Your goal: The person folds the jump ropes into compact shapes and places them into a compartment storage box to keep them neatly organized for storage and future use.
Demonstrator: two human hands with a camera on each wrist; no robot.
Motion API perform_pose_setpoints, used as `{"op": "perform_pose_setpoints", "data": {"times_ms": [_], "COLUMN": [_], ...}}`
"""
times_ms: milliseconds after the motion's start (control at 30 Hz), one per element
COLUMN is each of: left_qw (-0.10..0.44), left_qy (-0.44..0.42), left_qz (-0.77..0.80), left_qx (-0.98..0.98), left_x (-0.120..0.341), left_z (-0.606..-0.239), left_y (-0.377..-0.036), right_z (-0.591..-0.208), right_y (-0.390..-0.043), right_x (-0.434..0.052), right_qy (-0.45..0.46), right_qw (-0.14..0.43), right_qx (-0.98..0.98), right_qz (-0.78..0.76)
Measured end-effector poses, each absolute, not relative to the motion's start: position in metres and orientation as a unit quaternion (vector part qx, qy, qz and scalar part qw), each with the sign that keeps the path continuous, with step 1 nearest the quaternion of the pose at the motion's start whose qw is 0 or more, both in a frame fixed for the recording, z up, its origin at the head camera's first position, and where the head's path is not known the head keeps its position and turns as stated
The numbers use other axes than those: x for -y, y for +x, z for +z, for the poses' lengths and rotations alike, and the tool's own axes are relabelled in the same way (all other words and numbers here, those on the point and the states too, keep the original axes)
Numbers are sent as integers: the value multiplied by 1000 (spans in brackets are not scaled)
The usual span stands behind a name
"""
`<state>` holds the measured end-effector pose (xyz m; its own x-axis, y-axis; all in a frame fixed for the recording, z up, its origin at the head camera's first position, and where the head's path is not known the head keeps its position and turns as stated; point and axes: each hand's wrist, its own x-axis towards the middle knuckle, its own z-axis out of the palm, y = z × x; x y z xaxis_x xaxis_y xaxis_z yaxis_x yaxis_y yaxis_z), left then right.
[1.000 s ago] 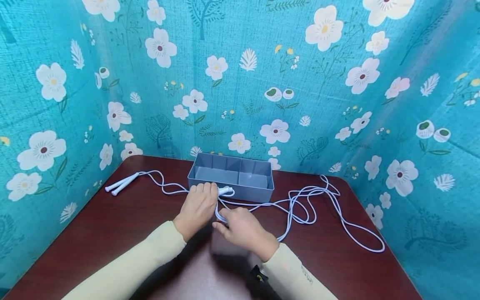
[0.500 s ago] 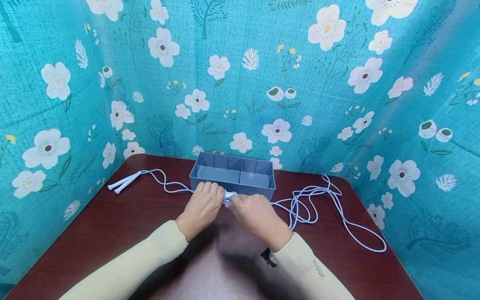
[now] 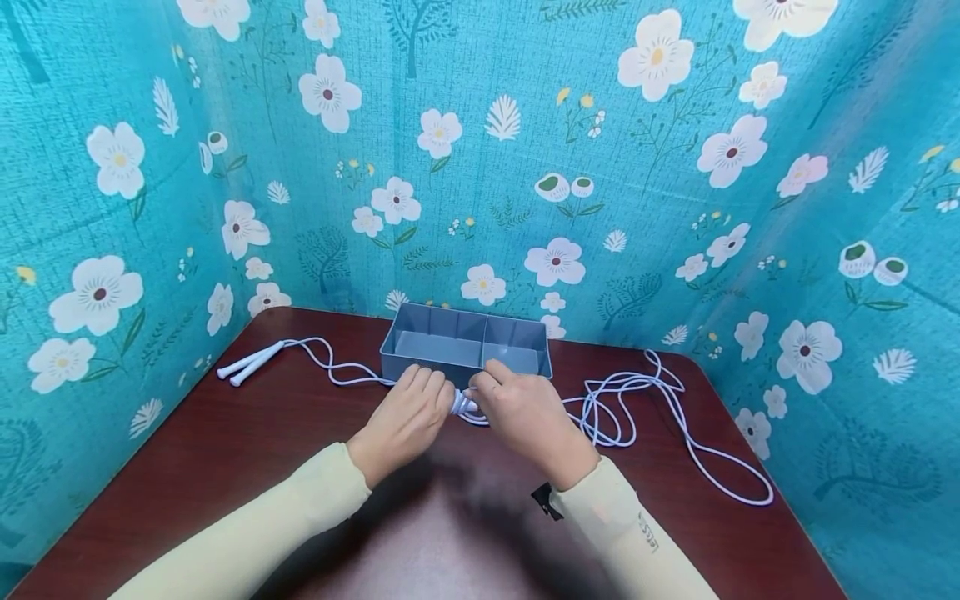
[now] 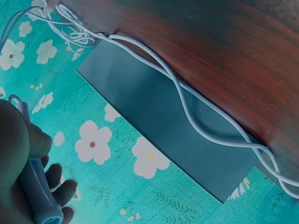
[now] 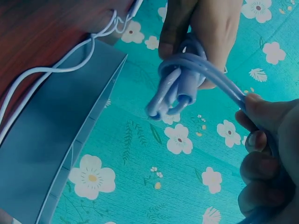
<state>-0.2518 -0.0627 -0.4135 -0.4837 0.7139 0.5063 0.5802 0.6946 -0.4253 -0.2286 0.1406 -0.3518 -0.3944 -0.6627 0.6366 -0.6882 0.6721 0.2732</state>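
Observation:
My left hand (image 3: 408,412) grips the pale handles of a jump rope, in front of the grey box (image 3: 427,367). One handle (image 4: 39,189) shows along the fingers in the left wrist view, its hollow end outward. In the right wrist view, turns of cord (image 5: 180,63) wrap round the handle ends, with small loops jutting past them. My right hand (image 3: 528,417) has its fingers curled round a doubled cord (image 5: 222,79), which stretches taut from the wrapped bundle. Both hands are raised close together over the table, the right one overlapping the box's front in the head view.
Two more white handles (image 3: 251,364) lie at the table's left, their cord (image 3: 330,367) running toward the box. Loose loops of cord (image 3: 675,408) spread over the right side. The box has two compartments. A floral curtain (image 3: 480,167) surrounds the dark red table (image 3: 187,450).
My right hand has moved up and slightly right, carrying the cord round the handles; more turns show on the bundle. The left hand keeps its grip in nearly the same place.

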Motion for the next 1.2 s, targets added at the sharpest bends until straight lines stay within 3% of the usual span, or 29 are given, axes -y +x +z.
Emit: {"op": "perform_pose_setpoints", "data": {"times_ms": [200,833,1000,1200], "left_qw": [330,381,379,401], "left_qy": [-394,-402,-409,-423], "left_qz": [107,66,60,49], "left_qx": [851,830,828,811], "left_x": [63,65,67,69], "left_z": [-413,-396,-394,-388], "left_y": [-245,-236,-236,-235], "right_z": [-353,-351,-354,-360], "right_y": [-233,-236,-238,-250], "right_x": [-145,-145,-146,-151], "right_qy": [405,367,330,291], "right_qw": [352,349,275,101], "right_qx": [843,845,873,850], "right_qz": [46,174,232,427]}}
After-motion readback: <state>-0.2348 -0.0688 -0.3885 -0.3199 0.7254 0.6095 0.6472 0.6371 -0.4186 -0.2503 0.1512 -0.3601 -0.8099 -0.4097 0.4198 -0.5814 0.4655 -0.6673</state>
